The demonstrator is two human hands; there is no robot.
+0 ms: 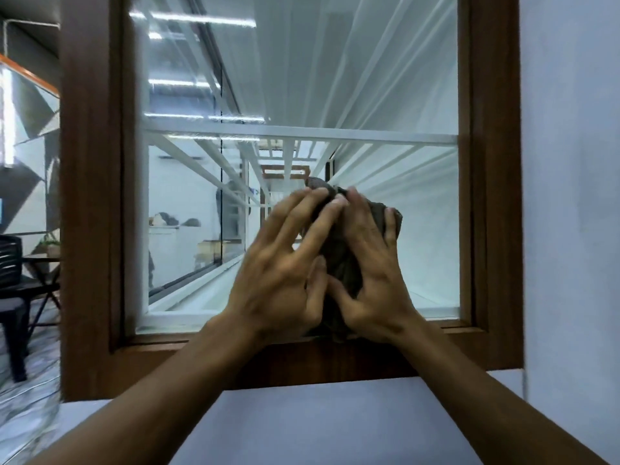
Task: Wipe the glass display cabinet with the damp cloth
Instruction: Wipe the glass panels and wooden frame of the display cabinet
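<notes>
Pressing the damp cloth (339, 263) on the glass display cabinet (422, 236), lower pane: left hand (281, 266) and right hand (374, 263) are flanking it, fingers spread flat, equally near; cloth is running vertically between them.

Cloth (339, 263): mostly hidden under left hand (281, 273) and right hand (372, 270), only its top corner, right edge and a middle strip showing; wooden frame (90, 196): top cut off by upper edge; black chair (13, 273): cut by left edge; small items (167, 219) behind glass (369, 78), left side: too small to identify; floor (27, 414), lower left: blurred.
</notes>
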